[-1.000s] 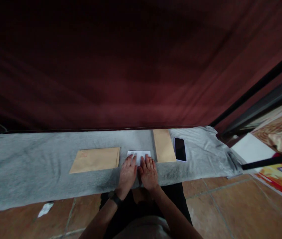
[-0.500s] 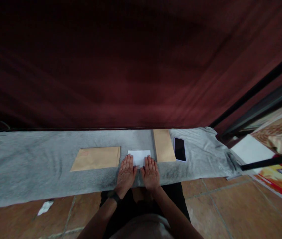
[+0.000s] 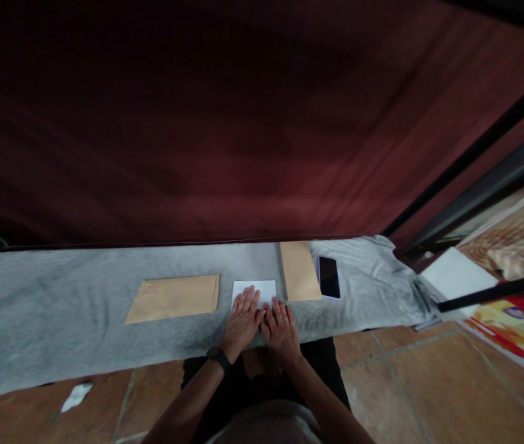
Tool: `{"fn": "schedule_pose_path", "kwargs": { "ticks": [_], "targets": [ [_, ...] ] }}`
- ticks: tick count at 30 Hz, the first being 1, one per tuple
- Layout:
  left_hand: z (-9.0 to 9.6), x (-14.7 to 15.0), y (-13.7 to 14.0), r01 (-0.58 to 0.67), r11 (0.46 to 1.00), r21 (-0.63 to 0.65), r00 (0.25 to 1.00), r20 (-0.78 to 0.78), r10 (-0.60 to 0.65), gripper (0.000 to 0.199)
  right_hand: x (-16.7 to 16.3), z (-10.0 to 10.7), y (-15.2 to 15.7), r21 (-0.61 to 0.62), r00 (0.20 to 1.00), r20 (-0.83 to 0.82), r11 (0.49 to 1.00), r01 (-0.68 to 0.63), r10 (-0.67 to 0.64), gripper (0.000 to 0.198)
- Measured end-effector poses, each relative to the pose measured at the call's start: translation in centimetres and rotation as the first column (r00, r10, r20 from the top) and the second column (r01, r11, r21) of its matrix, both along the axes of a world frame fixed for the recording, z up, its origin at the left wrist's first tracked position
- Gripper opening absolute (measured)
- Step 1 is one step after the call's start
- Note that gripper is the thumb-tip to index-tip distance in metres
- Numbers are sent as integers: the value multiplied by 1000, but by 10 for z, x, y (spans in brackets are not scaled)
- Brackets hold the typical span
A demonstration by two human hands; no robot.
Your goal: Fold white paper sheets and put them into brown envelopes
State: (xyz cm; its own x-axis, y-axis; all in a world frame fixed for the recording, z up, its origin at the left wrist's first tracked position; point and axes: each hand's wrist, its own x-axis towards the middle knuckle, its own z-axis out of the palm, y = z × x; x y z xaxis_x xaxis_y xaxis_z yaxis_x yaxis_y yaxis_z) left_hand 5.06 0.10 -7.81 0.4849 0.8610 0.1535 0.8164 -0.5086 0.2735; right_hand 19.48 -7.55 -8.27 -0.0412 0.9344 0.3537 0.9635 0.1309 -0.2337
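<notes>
A white sheet of paper (image 3: 264,288), perhaps folded, lies flat on the grey cloth just in front of me. My left hand (image 3: 242,319) rests on it, palm down, with its fingers stretched out over the paper's left and middle part. At the paper's lower right corner lies my right hand (image 3: 281,330), fingers spread and flat. The hands cover the near part of the sheet. To the left is a brown envelope (image 3: 174,298) lying lengthwise. Another brown envelope (image 3: 299,271) sits just right of the paper, pointing away from me.
A dark-screened phone (image 3: 329,277) lies beside the right envelope. The grey cloth (image 3: 58,314) covers a long narrow surface below a dark red hanging (image 3: 225,154). Black bars (image 3: 474,148) and a colourful printed box (image 3: 521,320) stand at the right. Scrap paper (image 3: 76,397) lies on the tiled floor.
My left hand has slid further onto the paper, toward its middle. My right hand has drawn back slightly to the paper's near right corner, its fingers more spread. The view has shifted slightly.
</notes>
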Motion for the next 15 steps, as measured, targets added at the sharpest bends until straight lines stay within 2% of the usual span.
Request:
{"fn": "schedule_pose_path", "kwargs": {
  "ticks": [6, 11, 15],
  "targets": [
    [-6, -23, 6, 114, 991, 68, 979, -178, -100, 52, 3, -3, 0, -9, 999, 32, 1000, 18, -18, 53],
    [2, -15, 11, 181, 983, 12, 927, -337, -166, 56, 6, -4, 0, -17, 999, -40, 1000, 25, -26, 52],
    [9, -3, 5, 223, 975, 0, 911, -356, -208, 66, 4, -10, 4, -18, 990, -120, 997, 68, -70, 54]
  ]
}}
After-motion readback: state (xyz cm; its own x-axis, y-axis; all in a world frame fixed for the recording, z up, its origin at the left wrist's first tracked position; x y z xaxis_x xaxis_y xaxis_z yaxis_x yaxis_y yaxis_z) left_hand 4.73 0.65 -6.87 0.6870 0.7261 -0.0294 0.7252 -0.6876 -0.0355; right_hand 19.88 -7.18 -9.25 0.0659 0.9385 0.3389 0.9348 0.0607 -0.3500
